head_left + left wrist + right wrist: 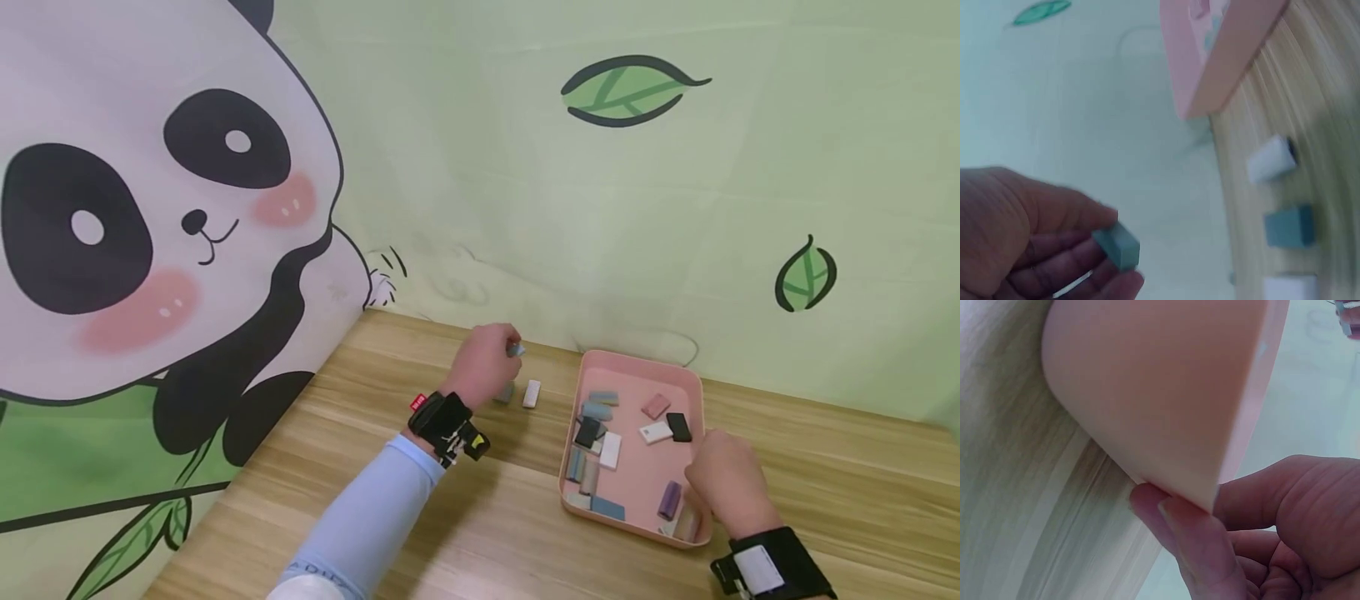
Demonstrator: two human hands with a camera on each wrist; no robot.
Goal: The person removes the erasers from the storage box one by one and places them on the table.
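My left hand (pixel 483 364) is raised over the table near the wall and pinches a small blue-green block (pixel 1120 245) between thumb and fingers. Just below it on the wood lie a white block (pixel 532 394) and a grey-green block (pixel 506 392), the latter partly covered by the hand. Another white block (pixel 1291 287) shows at the lower edge of the left wrist view. To the right, my right hand (pixel 729 479) grips the side wall of a pink tray (pixel 641 360), thumb on one face and fingers on the other.
In the tray, several blue, grey and white blocks crowd the left side. A pink block (pixel 656 406), a black block (pixel 678 427) and a purple block (pixel 670 501) lie on its right. Behind the table (pixel 495 508) hangs a pale green cloth with a panda (pixel 247 275).
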